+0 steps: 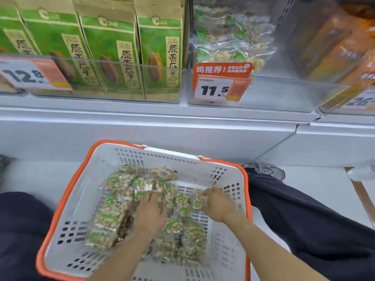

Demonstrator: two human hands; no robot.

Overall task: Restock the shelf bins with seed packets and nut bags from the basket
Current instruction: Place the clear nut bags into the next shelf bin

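Head view, looking down into the white basket [67, 201] with its orange rim, sitting in the lower centre of the frame; inside it lies a heap of clear nut bags [109, 216] with green labels, piled mostly across the basket's left and middle; the left hand [151, 214] is down in the centre of the heap, palm on the bags, fingers spread forward and curling over the packets, though whether it actually grips one I cannot tell through the blur; the right hand [218, 205] is just right of it, fingers curled and pinching a small nut bag [199, 200] at the right edge of the heap, near the basket's right wall; both forearms come up from the bottom of the frame; dark trouser legs flank the basket on either side, and a grey shoe [267, 170] shows at right centre; across the upper frame runs the shelf; upper left, a clear bin [121, 65] holds green and brown seed packets [113, 57] standing upright in a row, a price tag [30, 75] on its front; upper centre right, a second clear bin [284, 90] holds a few nut bags at its back, with an orange tag [221, 83] reading 11.5 on its front.
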